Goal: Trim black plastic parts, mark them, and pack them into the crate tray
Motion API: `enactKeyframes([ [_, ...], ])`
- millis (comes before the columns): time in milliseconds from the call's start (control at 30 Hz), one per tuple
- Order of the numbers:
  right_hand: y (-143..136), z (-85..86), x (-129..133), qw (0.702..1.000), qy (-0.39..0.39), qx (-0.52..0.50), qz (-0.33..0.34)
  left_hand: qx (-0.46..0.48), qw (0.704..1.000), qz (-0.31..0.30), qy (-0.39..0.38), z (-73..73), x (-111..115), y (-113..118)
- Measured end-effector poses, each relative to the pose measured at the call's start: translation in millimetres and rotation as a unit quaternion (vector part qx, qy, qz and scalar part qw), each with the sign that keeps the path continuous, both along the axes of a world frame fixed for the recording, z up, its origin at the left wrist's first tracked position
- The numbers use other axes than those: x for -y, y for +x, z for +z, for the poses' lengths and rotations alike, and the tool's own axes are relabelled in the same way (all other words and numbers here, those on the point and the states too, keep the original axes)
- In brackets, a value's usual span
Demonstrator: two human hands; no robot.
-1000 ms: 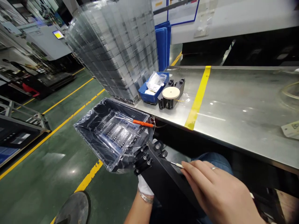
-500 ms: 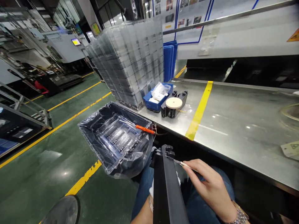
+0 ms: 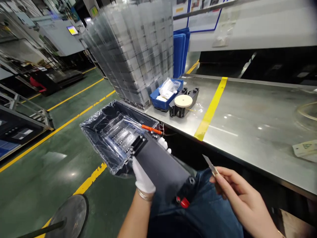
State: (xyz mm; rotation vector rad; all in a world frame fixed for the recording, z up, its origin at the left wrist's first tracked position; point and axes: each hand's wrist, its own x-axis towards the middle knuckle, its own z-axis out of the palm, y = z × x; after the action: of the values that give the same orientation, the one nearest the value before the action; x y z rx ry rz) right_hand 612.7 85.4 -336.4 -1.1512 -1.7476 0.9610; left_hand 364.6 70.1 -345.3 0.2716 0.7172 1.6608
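Observation:
My left hand (image 3: 145,177), in a white glove, grips a long dark grey plastic part (image 3: 163,165) from beneath, with fingertips showing at its far edge. The part lies tilted over my lap, its broad face up; black clips sit at its upper end and a red piece (image 3: 183,202) at its lower end. Bare, my right hand (image 3: 240,195) pinches a small knife (image 3: 210,164) with a pale handle. Its blade points up and left, apart from the part.
A plastic-lined crate (image 3: 99,138) at left holds wrapped parts and an orange-handled tool (image 3: 151,129). On the metal bench (image 3: 237,115) are a blue bin (image 3: 162,105), a cream disc (image 3: 183,101) on dark parts, and stacked clear trays (image 3: 138,53). A round base (image 3: 71,218) stands on the floor.
My left hand has turned the grey part from edge-on to broad face up and tilted it leftward. My right hand has drawn the knife away from it, to the right.

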Motion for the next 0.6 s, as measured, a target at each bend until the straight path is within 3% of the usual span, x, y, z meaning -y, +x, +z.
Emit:
enactKeyframes([
  [67, 3, -1.6, 13, 0.999, 0.024, 0.034, 0.011, 0.027, 0.996, 0.078, -0.013, 4.0, 0, -8],
  [167, -4, -4.7, 31, 0.988, 0.086, 0.090, 0.093, 0.018, 0.977, 0.207, -0.043, 5.5, -4, -14],
  [233, -12, -7.6, 39, 0.983, 0.104, 0.103, 0.114, 0.023, 0.966, 0.250, -0.060, 7.0, -6, -13],
  [333, -23, -11.0, 44, 0.987, 0.028, 0.082, 0.138, 0.026, 0.973, 0.223, -0.058, 10.3, -7, -9],
  [467, -27, -11.1, 40, 0.943, -0.217, 0.035, 0.251, 0.052, 0.978, 0.186, -0.074, 9.5, -3, -9],
  [533, -25, -11.3, 37, 0.951, -0.220, 0.029, 0.216, 0.072, 0.976, 0.192, -0.074, 6.4, 0, -12],
  [600, -23, -12.8, 34, 0.983, -0.116, 0.042, 0.135, 0.071, 0.980, 0.181, -0.052, 3.7, 1, -15],
])
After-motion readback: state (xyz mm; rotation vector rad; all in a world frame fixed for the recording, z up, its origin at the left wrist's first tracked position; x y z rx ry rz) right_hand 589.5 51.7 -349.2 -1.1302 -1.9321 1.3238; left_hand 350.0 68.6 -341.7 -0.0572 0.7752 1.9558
